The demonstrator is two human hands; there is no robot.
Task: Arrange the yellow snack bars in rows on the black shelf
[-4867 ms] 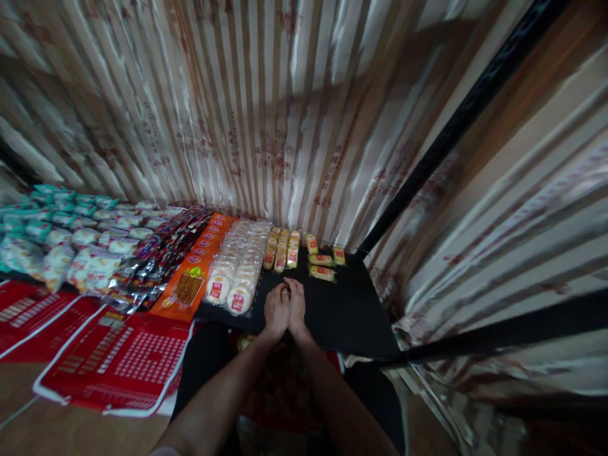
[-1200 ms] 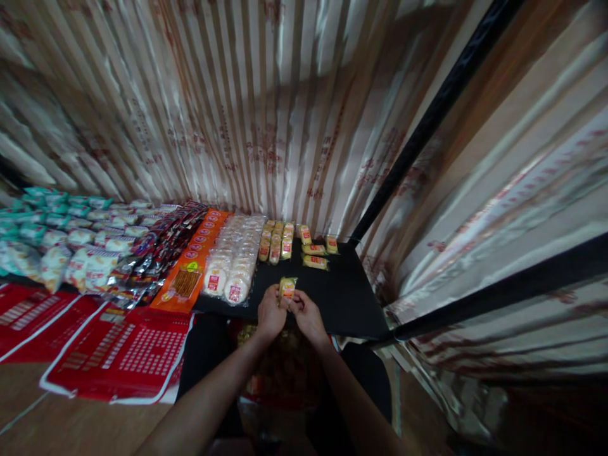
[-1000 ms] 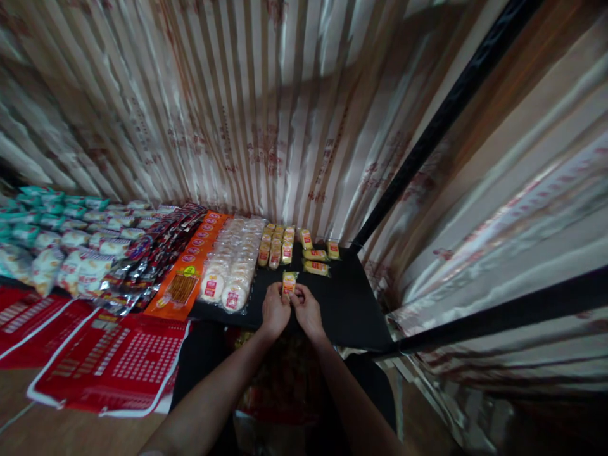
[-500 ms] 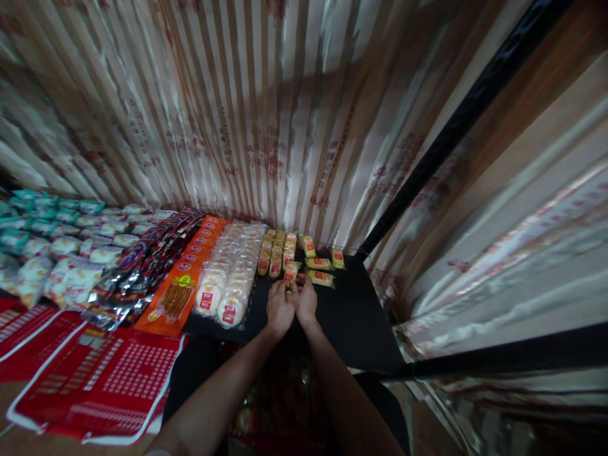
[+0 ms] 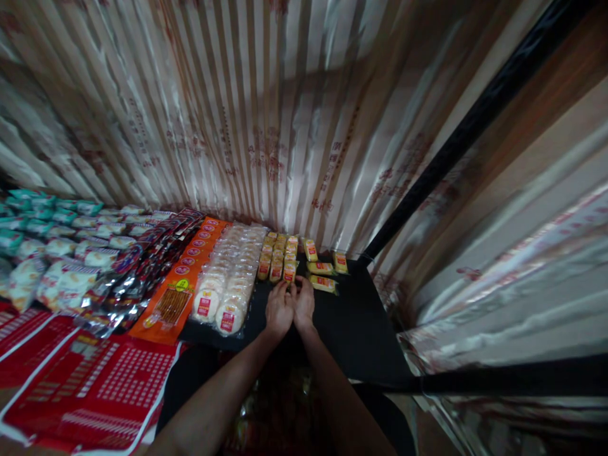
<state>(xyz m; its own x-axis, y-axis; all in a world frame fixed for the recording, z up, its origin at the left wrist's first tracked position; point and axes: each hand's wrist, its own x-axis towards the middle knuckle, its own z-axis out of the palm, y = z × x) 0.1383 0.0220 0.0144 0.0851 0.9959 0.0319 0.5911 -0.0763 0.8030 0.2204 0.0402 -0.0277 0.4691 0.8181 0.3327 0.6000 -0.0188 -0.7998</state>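
Observation:
My left hand point(image 5: 278, 310) and my right hand point(image 5: 304, 304) lie side by side on a black table top point(image 5: 351, 329), fingers curled forward. Their fingertips touch a small yellow snack packet with a red label point(image 5: 289, 272) at the near end of a row of like packets point(image 5: 277, 256). Whether the fingers still pinch the packet is hidden. Three more yellow packets point(image 5: 322, 268) lie loose just right of the row. A row of round white cakes in clear wrap point(image 5: 228, 278) runs along the left of my hands.
Further left lie an orange packet strip point(image 5: 183, 285), dark foil packets point(image 5: 137, 266), white and green bags point(image 5: 52, 253) and red printed sheets point(image 5: 90, 386). A striped shiny curtain point(image 5: 266, 126) hangs behind the table, with a black frame bar point(image 5: 475, 120) at the right.
Both hands carried the yellow packet from near the table's front edge forward to the near end of the packet row and lowered it there.

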